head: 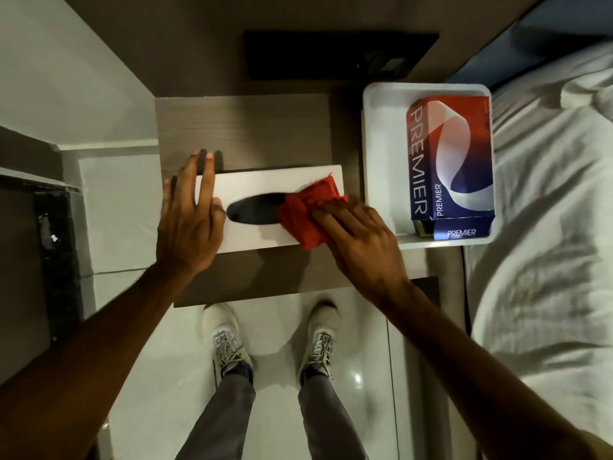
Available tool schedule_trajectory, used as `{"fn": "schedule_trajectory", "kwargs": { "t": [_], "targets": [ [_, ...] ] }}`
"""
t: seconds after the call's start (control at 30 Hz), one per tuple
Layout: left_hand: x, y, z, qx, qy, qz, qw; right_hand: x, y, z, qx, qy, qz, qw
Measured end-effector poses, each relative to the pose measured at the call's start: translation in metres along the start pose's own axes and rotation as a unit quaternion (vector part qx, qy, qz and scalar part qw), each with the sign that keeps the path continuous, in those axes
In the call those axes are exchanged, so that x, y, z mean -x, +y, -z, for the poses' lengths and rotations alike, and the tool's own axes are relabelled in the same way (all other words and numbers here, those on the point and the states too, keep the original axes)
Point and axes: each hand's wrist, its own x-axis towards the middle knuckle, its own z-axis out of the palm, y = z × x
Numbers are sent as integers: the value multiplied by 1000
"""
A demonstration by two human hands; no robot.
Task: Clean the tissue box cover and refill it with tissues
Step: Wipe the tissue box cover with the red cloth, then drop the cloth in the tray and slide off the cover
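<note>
A white tissue box cover (265,184) with a dark oval slot (255,212) lies flat on a brown wooden bedside table (245,127). My left hand (189,220) rests flat over the cover's left end, fingers spread, holding it down. My right hand (358,237) presses a folded red cloth (305,217) onto the cover's right end, beside the slot. A red, white and blue PREMIER tissue box (447,161) stands inside a white tray (381,144) to the right of the cover.
A dark flat panel (331,54) sits at the back of the table. A bed with white linen (547,210) runs along the right. White floor tiles (272,360) and my shoes are below the table's front edge. A dark ledge (56,247) stands at the left.
</note>
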Motion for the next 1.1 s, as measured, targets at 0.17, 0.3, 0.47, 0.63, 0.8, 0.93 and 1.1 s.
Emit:
{"fn": "schedule_trajectory", "kwargs": {
  "t": [0.17, 0.3, 0.47, 0.63, 0.8, 0.93, 1.1],
  "targets": [
    [7, 13, 15, -50, -11, 39, 998, 5, 16, 52, -262, 12, -227, 938],
    [19, 29, 24, -30, -31, 40, 998, 4, 63, 77, -189, 42, -307, 932],
    [23, 45, 20, -20, -35, 54, 998, 0, 92, 65, -70, 51, -253, 964],
    [24, 40, 13, -25, -30, 50, 998, 33, 85, 15, -17, -187, -196, 963],
    [26, 37, 8, -40, -29, 57, 997, 42, 90, 13, -94, -173, -201, 960],
    [25, 36, 6, -25, -31, 50, 998, 44, 82, 17, -118, -197, -182, 956],
    [17, 28, 11, -15, -44, 26, 999, 30, 67, 23, -121, -131, -235, 955]
  ]
}}
